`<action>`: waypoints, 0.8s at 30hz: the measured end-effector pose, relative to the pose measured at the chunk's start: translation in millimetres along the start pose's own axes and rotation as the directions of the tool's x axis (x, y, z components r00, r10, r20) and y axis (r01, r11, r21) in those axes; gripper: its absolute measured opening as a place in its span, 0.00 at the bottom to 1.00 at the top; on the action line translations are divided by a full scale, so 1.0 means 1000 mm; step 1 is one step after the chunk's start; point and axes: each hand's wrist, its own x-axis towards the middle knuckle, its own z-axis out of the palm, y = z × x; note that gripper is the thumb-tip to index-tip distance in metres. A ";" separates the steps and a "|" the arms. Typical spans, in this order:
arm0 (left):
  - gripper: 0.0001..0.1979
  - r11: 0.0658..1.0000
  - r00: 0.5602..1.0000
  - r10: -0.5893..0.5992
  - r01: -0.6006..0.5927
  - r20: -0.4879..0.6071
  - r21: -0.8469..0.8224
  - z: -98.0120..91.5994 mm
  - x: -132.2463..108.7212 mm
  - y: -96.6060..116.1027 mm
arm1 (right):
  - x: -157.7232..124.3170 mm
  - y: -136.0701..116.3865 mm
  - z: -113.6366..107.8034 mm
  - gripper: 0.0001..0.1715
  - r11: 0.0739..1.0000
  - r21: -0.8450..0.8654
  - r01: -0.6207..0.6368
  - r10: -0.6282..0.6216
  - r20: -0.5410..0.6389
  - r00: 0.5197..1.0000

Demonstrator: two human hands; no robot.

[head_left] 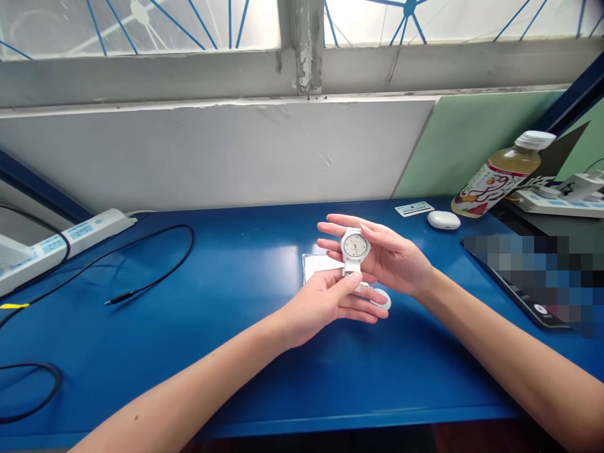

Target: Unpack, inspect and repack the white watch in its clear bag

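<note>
A white wristwatch (355,246) with a pale round dial is held up over the middle of the blue table (226,352). My right hand (391,258) cradles the watch case from behind, its fingers stretched leftward around it. My left hand (325,304) pinches the lower white strap between thumb and fingers just below the case. The strap's end curls out under my left fingers. A small clear plastic bag (318,265) lies flat on the table behind my hands.
A white power strip (61,242) and black cables (141,270) lie at the left. At the right stand a tilted drink bottle (503,173), a white earbud case (443,219), a small card (414,209), another power strip (561,198) and a blurred dark flat device (533,277).
</note>
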 end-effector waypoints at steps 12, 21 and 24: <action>0.19 0.988 0.998 0.049 -0.053 0.037 0.142 0.001 0.000 -0.001 | 0.000 0.006 0.002 0.23 0.993 0.058 -0.102 0.099 0.064 0.993; 0.20 0.995 0.994 0.059 -0.051 -0.091 0.085 0.003 0.001 0.000 | -0.002 0.002 0.004 0.24 0.997 -0.041 -0.060 0.063 0.059 0.996; 0.22 0.994 0.990 0.086 -0.078 -0.113 0.075 0.001 0.002 0.000 | -0.003 -0.001 0.007 0.25 0.998 -0.059 -0.032 0.033 0.031 0.999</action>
